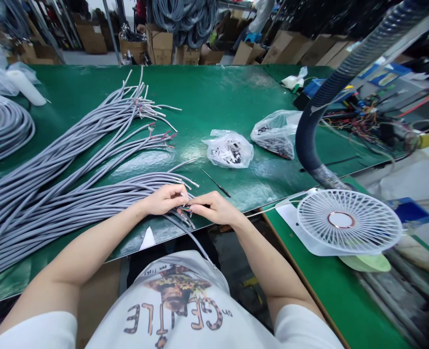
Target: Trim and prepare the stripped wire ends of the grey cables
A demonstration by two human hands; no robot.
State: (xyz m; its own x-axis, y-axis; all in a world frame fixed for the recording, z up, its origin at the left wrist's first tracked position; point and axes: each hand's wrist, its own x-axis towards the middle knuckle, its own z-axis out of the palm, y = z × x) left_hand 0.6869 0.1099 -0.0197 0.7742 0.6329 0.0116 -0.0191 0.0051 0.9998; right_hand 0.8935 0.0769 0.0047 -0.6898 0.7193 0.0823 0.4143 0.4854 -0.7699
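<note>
Here, left hand (pixel 165 199), right hand (pixel 214 207) pinching grey cable ends (pixel 184 213), tips pointing right, axis sideways

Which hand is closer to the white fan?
Right. The right hand is nearer, to the left of the white fan in this view. The left hand is farther away, on the right hand's other side.

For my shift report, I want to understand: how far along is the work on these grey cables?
Looks done: the upper grey cables have stripped ends showing coloured wires. In hand: the left hand holds a nearer cable bundle while the right hand pinches its coloured wires. Remaining: the coiled grey cable and two plastic bags of small parts appear untouched.
</note>
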